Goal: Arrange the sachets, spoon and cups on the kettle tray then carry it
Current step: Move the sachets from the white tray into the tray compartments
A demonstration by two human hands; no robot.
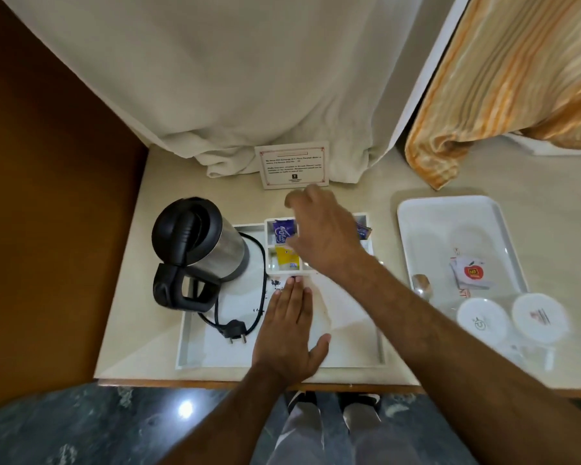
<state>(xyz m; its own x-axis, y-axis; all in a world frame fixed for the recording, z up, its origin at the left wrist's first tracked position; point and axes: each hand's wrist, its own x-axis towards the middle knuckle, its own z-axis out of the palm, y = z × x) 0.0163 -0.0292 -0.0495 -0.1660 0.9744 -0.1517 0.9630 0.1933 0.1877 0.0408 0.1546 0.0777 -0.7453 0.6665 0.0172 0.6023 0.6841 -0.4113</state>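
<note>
Two trays sit on the pale table (pixel 366 193), and everything else is spread between them. At centre left, the kettle tray (pixel 282 362) carries one steel-and-black kettle (pixel 198 243) in its upper left corner, with one black cord running down to one plug (pixel 237 332) lying on the tray floor, and a few dark specks scattered just beside it. Next comes the left hand (pixel 291 333), flat and spread palm-down on the tray floor, grasping nothing. Above its fingertips are the tray's small compartments: one purple sachet (pixel 282 231) stands in the upper one and one yellow sachet (pixel 286 256) in the one below. The right hand (pixel 319 229) reaches over these compartments with fingers curled downward; whether it grips anything cannot be told, since it hides what lies beneath. One more purple sachet edge (pixel 362 231) shows just right of that hand. Behind, at upper centre, one printed card (pixel 292 164) leans against a white cloth. At the right of the frame, a second white tray (pixel 416 223) holds one spoon (pixel 421 285), one white sachet with a red logo (pixel 472 271), and two white cups (pixel 482 320) side by side along its lower edge.
</note>
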